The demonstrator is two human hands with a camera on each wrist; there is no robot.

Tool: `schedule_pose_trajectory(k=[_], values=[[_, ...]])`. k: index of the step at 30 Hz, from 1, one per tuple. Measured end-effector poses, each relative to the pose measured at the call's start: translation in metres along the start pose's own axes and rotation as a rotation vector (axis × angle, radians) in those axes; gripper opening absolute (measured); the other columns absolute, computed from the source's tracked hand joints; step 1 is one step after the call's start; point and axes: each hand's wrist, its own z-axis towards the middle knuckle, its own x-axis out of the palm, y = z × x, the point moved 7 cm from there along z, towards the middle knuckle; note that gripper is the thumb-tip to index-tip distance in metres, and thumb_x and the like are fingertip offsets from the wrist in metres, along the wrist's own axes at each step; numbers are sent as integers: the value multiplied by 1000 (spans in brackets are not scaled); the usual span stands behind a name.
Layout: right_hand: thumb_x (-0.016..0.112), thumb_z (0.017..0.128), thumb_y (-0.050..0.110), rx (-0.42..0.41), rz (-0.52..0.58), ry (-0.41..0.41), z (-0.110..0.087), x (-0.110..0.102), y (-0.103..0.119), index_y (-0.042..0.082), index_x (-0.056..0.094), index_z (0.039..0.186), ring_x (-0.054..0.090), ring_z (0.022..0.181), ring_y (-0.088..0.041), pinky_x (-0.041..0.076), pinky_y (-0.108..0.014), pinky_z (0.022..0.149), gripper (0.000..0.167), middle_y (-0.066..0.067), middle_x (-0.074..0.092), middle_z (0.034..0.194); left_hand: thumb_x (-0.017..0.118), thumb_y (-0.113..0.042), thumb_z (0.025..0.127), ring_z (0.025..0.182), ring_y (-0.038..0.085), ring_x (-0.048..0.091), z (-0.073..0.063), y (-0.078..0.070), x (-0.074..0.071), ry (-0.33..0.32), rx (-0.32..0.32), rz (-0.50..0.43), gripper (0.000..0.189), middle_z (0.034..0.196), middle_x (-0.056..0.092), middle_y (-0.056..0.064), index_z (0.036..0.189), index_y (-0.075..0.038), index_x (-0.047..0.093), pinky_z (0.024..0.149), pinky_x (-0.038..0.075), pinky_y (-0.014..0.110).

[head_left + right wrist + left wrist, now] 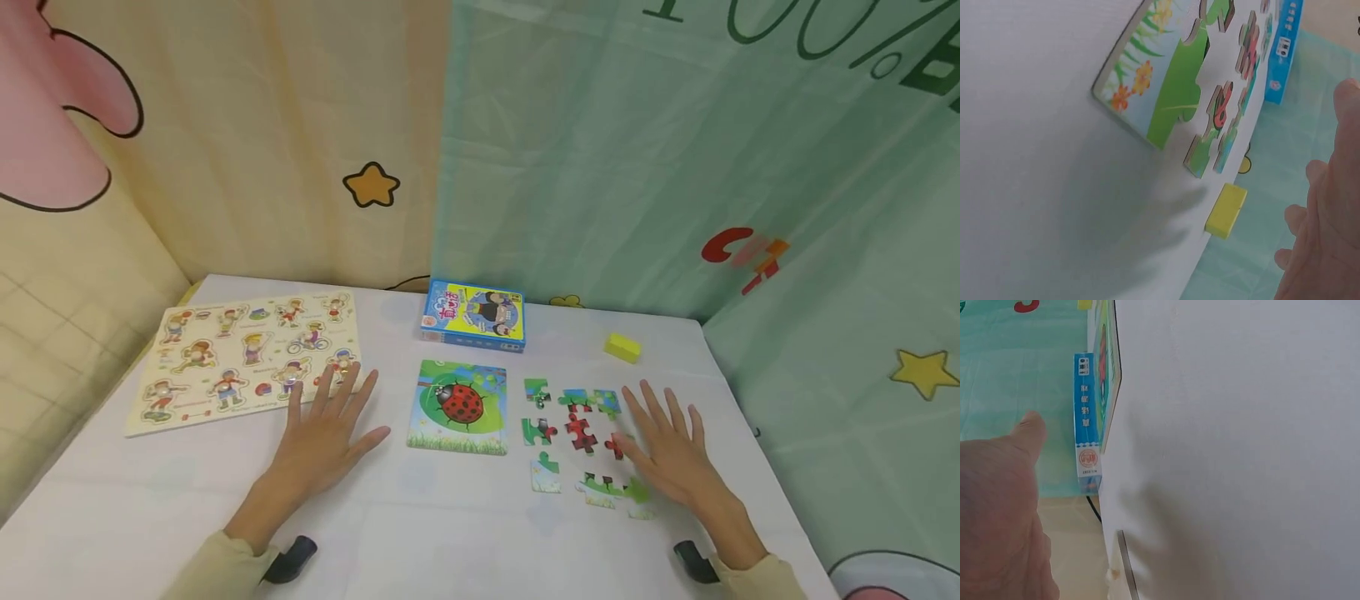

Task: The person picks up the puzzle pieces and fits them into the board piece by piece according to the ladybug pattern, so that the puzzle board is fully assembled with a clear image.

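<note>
My left hand [318, 446] hovers over the white table with its fingers spread, holding nothing. Its fingertips overlap the near edge of a cream peg puzzle board [243, 346] in the head view. To its right lies a square ladybug picture board [461, 404]. Several loose jigsaw pieces [581, 433] with ladybug and grass parts are spread right of that board. My right hand [675, 458], also spread and holding nothing, is above the table at the pieces' right side, its thumb hiding part of them. A green corner piece [1175, 87] shows large in the right wrist view.
A blue and yellow card box [476, 317] lies at the table's back, behind the ladybug board. Nearer the right hand is a small yellow block [622, 347]. Printed curtains [570, 167] hang close behind and beside the white table [420, 542].
</note>
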Motion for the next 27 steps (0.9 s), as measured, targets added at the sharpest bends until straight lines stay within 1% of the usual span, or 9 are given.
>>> schedule_pose_trajectory(k=[5, 9, 12, 14, 17, 22, 27], values=[[47, 100, 55, -26, -2, -4, 5, 4, 8, 21, 18, 162, 5, 151, -49, 0, -73, 114, 76, -17, 12, 168, 60, -55, 95, 153, 46, 7, 7, -9, 11, -8, 17, -73, 84, 167, 19, 15, 160, -16, 24, 117, 2, 71], [48, 100, 54, -49, 1, -9, 10, 7, 13, 21, 18, 162, 6, 151, -49, 1, -72, 114, 76, -17, 13, 168, 66, -53, 92, 152, 48, 11, 12, -17, 19, 9, 32, -127, 90, 166, 20, 17, 161, -14, 22, 117, 9, 72], [48, 100, 55, -52, 0, -4, 13, 9, 16, 22, 17, 162, 5, 151, -48, 0, -72, 115, 76, -17, 14, 167, 68, -51, 91, 152, 48, 13, 15, -23, 26, 56, 42, -186, 93, 166, 20, 19, 161, -13, 20, 117, 14, 72], [48, 100, 55, -58, 1, -2, 16, 10, 19, 23, 16, 162, 4, 152, -47, 0, -72, 115, 77, -17, 14, 167, 67, -51, 92, 152, 47, 14, 18, -26, 29, 93, 43, -227, 94, 166, 20, 19, 161, -12, 18, 117, 13, 71], [48, 100, 56, -72, 6, 6, 22, 8, 25, 24, 14, 162, 3, 153, -46, -2, -71, 116, 78, -15, 13, 168, 66, -51, 92, 153, 45, 12, 24, -29, 35, 153, 37, -285, 94, 167, 18, 18, 162, -12, 15, 119, 10, 70], [53, 98, 54, -111, 24, 26, 34, 8, 42, 23, 17, 162, 2, 153, -44, -3, -71, 117, 79, -13, 13, 169, 69, -47, 91, 154, 42, 9, 33, -34, 46, 217, 37, -317, 97, 167, 13, 19, 162, -12, 12, 122, 8, 66], [52, 100, 51, -158, 4, 50, 48, 11, 59, 24, 17, 162, 4, 153, -44, -3, -70, 118, 76, -12, 14, 169, 74, -42, 89, 155, 41, 5, 37, -37, 53, 247, 42, -309, 100, 168, 9, 17, 161, -9, 13, 122, 5, 65]])
